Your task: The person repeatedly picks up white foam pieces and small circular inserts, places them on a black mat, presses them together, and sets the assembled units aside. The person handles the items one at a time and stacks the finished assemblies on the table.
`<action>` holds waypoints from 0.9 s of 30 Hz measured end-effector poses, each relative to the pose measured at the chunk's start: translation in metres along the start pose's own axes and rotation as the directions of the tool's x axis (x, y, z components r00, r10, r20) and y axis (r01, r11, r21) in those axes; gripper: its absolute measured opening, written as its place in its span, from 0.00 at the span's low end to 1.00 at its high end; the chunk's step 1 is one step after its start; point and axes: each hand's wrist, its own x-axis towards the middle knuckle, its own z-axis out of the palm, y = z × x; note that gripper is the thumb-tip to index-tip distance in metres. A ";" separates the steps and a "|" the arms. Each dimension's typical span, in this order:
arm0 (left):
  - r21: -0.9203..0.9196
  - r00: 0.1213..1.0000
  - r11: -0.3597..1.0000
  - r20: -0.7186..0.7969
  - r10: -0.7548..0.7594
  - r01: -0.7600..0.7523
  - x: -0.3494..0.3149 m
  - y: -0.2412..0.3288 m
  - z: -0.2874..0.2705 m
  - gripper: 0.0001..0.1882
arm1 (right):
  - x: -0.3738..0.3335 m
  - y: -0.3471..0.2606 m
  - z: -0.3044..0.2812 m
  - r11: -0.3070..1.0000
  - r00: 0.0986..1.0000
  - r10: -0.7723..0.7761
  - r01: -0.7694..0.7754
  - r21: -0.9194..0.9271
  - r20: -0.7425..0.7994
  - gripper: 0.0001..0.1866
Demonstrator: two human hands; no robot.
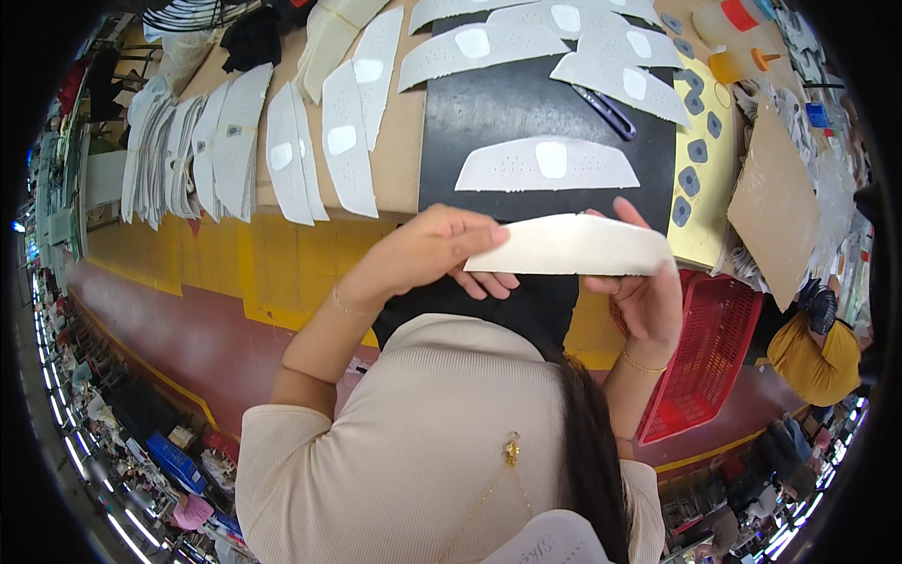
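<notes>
I see from afar the left hand (451, 249) pinching one end of a cream curved piece (573, 246), the right hand (648, 301) with fingers spread around the other end, I cannot tell if they pinch, a black mat (526, 103) beyond the fingers.

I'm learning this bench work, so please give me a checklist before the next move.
1. Left hand holding the long curved cream panel: ok.
2. Right hand at its right end: ok.
3. Cream panel's underside free of marks: cannot tell, hidden.
4. Black rectangular mat clear: not ok, a white perforated curved panel lies nearest.
5. Slim dark cutter with blade retracted: cannot tell.
</notes>
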 end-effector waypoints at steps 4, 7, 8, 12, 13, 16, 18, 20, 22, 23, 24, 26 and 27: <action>0.014 1.000 1.000 -0.022 0.022 -0.021 0.001 0.009 0.000 0.26 | 0.001 -0.012 0.010 0.994 0.991 0.011 -0.026 -0.109 -0.132 0.35; 0.023 0.999 0.999 -0.006 0.041 -0.041 -0.003 0.006 0.000 0.23 | -0.005 -0.010 0.011 0.981 0.984 0.049 -0.079 -0.177 -0.171 0.35; 0.032 0.999 0.999 0.004 0.043 -0.043 -0.003 0.001 0.001 0.21 | -0.007 -0.006 0.013 0.970 0.976 0.044 -0.092 -0.223 -0.213 0.34; 0.167 0.996 0.982 0.030 0.079 -0.083 -0.003 -0.009 -0.003 0.19 | -0.011 0.002 -0.001 0.949 0.962 0.046 -0.126 -0.288 -0.269 0.25; 0.213 0.993 0.970 0.035 0.110 -0.115 -0.004 -0.009 -0.002 0.19 | -0.014 0.003 -0.007 0.941 0.960 0.049 -0.137 -0.310 -0.275 0.23; 0.364 0.989 0.922 -0.006 0.145 -0.133 -0.014 0.011 -0.008 0.18 | -0.011 -0.001 -0.014 0.931 0.974 0.073 -0.143 -0.336 -0.213 0.17; 0.311 0.968 0.928 -0.074 0.238 -0.204 -0.007 0.011 -0.017 0.16 | -0.007 -0.010 -0.015 0.918 0.980 0.120 -0.170 -0.358 -0.157 0.14; 0.457 0.890 0.846 -0.213 0.403 -0.274 0.002 0.020 -0.021 0.15 | -0.001 -0.017 -0.019 0.899 0.991 0.125 -0.134 -0.417 -0.049 0.13; 0.702 0.794 0.651 -0.207 0.572 -0.287 0.014 0.022 -0.024 0.20 | 0.007 -0.023 -0.017 0.888 0.995 0.093 -0.062 -0.455 0.046 0.11; 0.806 0.744 0.520 -0.156 0.649 -0.284 0.021 0.022 -0.023 0.24 | 0.012 -0.024 -0.017 0.876 0.994 0.090 -0.045 -0.480 0.070 0.11; 0.887 0.694 0.374 -0.091 0.715 -0.269 0.028 0.022 -0.023 0.27 | 0.018 -0.023 -0.017 0.864 0.992 0.086 -0.028 -0.503 0.093 0.11; 0.961 0.659 0.199 -0.025 0.752 -0.190 0.044 0.010 -0.022 0.34 | 0.023 -0.021 -0.022 0.829 0.991 0.083 -0.010 -0.559 0.106 0.11; 0.983 0.641 0.107 0.012 0.767 -0.147 0.049 0.006 -0.019 0.37 | 0.026 -0.019 -0.024 0.829 0.992 0.078 -0.007 -0.559 0.104 0.11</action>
